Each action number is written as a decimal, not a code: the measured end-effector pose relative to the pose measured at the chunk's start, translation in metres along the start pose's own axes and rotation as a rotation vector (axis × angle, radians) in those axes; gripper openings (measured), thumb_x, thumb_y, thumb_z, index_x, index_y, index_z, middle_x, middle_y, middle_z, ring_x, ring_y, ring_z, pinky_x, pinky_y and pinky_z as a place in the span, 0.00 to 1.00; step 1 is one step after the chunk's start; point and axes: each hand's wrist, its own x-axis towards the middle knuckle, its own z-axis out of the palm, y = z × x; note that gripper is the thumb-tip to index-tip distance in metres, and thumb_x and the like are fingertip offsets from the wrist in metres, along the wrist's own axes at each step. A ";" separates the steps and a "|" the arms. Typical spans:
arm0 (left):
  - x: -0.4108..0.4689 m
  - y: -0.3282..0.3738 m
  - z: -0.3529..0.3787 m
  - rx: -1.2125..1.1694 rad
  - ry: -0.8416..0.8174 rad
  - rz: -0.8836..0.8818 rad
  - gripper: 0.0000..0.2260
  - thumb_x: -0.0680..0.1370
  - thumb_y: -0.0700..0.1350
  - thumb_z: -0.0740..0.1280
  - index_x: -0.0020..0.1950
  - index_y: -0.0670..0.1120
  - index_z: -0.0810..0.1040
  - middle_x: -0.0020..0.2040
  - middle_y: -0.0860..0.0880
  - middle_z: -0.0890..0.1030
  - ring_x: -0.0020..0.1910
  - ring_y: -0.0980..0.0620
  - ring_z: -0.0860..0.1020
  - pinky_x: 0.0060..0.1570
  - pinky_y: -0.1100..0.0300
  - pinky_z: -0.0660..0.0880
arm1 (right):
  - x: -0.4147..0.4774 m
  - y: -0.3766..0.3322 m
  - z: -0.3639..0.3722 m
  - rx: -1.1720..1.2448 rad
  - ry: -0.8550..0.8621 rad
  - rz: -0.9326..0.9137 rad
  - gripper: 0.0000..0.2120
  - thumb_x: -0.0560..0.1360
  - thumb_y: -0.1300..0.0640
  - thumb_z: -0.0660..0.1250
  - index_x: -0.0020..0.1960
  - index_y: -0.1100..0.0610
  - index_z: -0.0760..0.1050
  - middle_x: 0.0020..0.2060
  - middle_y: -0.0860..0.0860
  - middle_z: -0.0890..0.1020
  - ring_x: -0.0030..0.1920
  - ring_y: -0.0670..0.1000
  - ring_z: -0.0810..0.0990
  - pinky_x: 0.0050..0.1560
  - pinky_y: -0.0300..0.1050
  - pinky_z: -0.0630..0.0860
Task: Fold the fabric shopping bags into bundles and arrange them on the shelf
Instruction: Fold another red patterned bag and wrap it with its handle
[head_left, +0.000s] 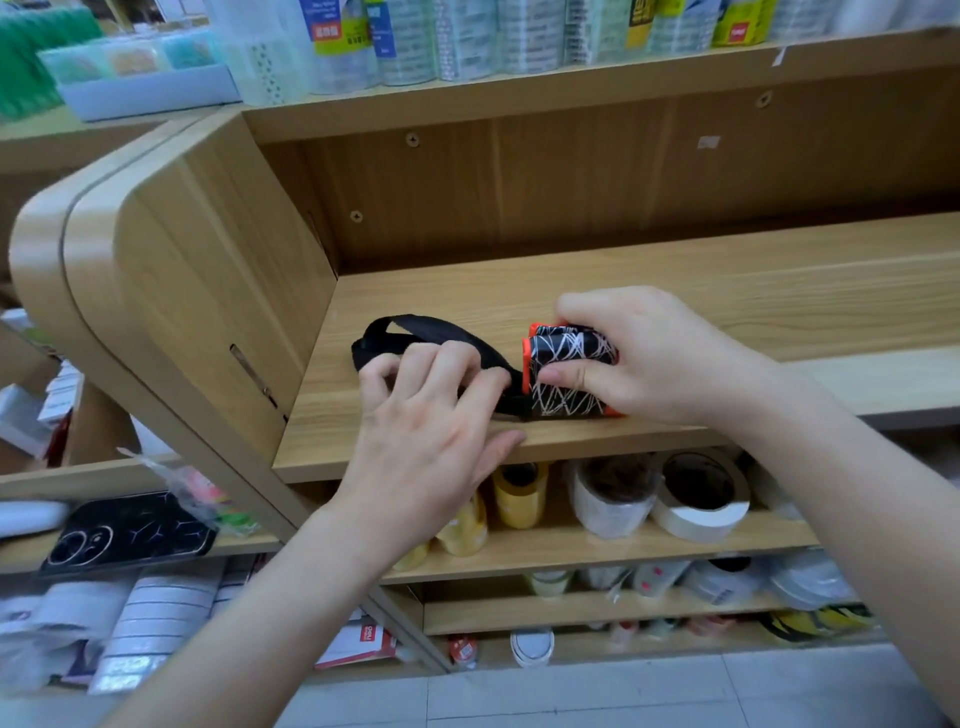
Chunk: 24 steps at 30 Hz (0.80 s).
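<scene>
Gripping tight, the right hand (660, 358) wraps the rolled black fabric shopping bag with white line print and orange trim (569, 374), fingers over the top and thumb pressed on the near face. That bundle sits on the light wooden shelf board (675, 291), close to its near edge. Just left of it, the left hand (431, 415) has its fingers curled over the bag's black webbing strap (415, 332), thumb stretched free along the shelf's front edge. The strap loops away to the far left, lying flat on the board. Down below, on the next shelf, white tape rolls (701, 499) and yellow tape rolls (519, 493) sit side by side.
</scene>
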 end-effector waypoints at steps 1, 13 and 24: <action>0.001 0.000 0.000 0.006 0.015 0.015 0.20 0.75 0.59 0.65 0.60 0.48 0.77 0.55 0.47 0.75 0.56 0.45 0.71 0.56 0.46 0.64 | 0.000 0.002 0.002 0.022 0.027 -0.001 0.16 0.74 0.44 0.69 0.40 0.55 0.69 0.31 0.46 0.74 0.34 0.51 0.73 0.36 0.51 0.70; 0.023 -0.026 -0.032 -0.468 -0.359 -0.006 0.07 0.74 0.55 0.72 0.42 0.56 0.75 0.30 0.56 0.76 0.30 0.58 0.75 0.29 0.68 0.69 | 0.000 0.021 -0.025 0.140 0.080 0.112 0.11 0.71 0.48 0.74 0.42 0.54 0.77 0.34 0.48 0.79 0.35 0.47 0.77 0.36 0.45 0.73; 0.027 -0.047 -0.052 -2.521 -0.279 -0.220 0.21 0.73 0.28 0.60 0.66 0.34 0.73 0.57 0.35 0.79 0.51 0.37 0.80 0.53 0.44 0.79 | 0.005 0.014 -0.024 0.149 -0.010 0.191 0.16 0.73 0.51 0.73 0.54 0.46 0.66 0.40 0.43 0.75 0.41 0.44 0.75 0.41 0.44 0.69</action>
